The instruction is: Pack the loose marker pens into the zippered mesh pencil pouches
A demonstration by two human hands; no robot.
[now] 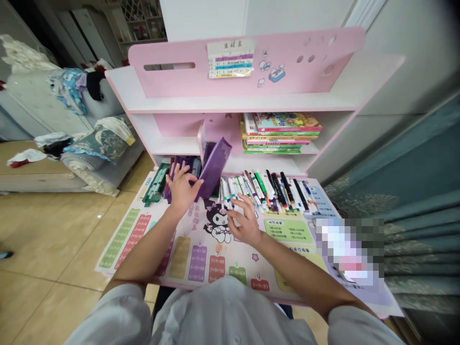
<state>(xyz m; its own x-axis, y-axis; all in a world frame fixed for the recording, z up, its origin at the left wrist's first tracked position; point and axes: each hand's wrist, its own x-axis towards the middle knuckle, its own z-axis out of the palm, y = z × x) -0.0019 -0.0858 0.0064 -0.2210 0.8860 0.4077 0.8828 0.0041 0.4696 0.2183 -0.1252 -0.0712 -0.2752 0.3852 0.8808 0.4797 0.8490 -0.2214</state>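
My left hand (pixel 182 188) is at a purple pencil case (pixel 216 165) whose lid stands tilted up. Its thumb and index finger come together at the case's edge, while the other fingers reach over the compartment with pens inside. Left of it, a green case (pixel 156 184) also holds pens. My right hand (pixel 245 221) hovers over the desk's cartoon print, fingers curved and apart, with nothing visible in them. Just beyond it lies a long row of marker pens (pixel 273 189), white and black with coloured caps, side by side.
The pink and white desk (pixel 230 261) has printed times tables. On its shelf is a stack of books (pixel 280 136). A paper timetable (pixel 231 60) hangs on the back panel. A blurred-out object (pixel 345 249) lies right, near the curtain (pixel 424 206). A sofa (pixel 32 105) with clothes stands left.
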